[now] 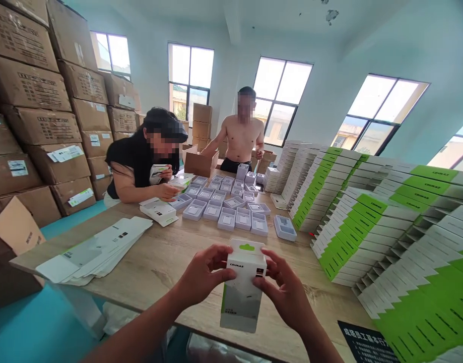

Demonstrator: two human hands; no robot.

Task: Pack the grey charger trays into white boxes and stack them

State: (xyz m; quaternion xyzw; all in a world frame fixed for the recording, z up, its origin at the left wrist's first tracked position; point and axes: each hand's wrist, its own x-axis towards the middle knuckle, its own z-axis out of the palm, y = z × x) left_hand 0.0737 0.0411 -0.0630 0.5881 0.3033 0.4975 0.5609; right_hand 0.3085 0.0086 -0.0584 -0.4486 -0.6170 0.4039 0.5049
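Between my two hands a white and green packaging box is held up over the near edge of the table. Its top flap with a green hang hole faces up. My left hand grips the upper left side, thumb on the front. On the upper right side, my right hand pinches the box the same way. Beyond it, several white plastic trays lie in rows, with small items in them. One tray sits apart, nearest my right hand.
Flat unfolded cartons are piled on the left of the wooden table. Tall stacks of white and green boxes stand on the right. Two people work across the table, near an open brown carton. Brown cartons rise at far left.
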